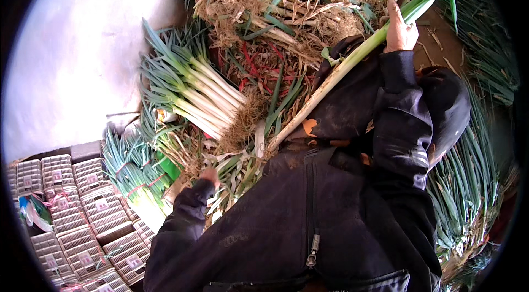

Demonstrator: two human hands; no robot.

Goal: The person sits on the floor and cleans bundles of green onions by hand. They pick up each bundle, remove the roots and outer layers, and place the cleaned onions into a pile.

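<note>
My right hand (400,32) grips a long green onion stalk (334,75) just below its green leaves. The stalk slants down across my lap, its pale root end near my jacket front. Over a heap of stripped leaves (239,172) is my left hand (210,176), low on the left. Its sleeve and blur hide the fingers, so I cannot tell whether it holds anything. Beyond it lies a row of cleaned green onions (210,100), white stems side by side, with bushy brown roots (246,120) towards me.
Untrimmed, rooty onions (285,11) are piled ahead. Red twine (252,62) lies among dry scraps. Tied onion bundles (138,180) rest at left, beside stacked slatted plastic crates (84,209). More green onions (463,184) lie along my right side. A pale wall or sheet (82,64) stands at upper left.
</note>
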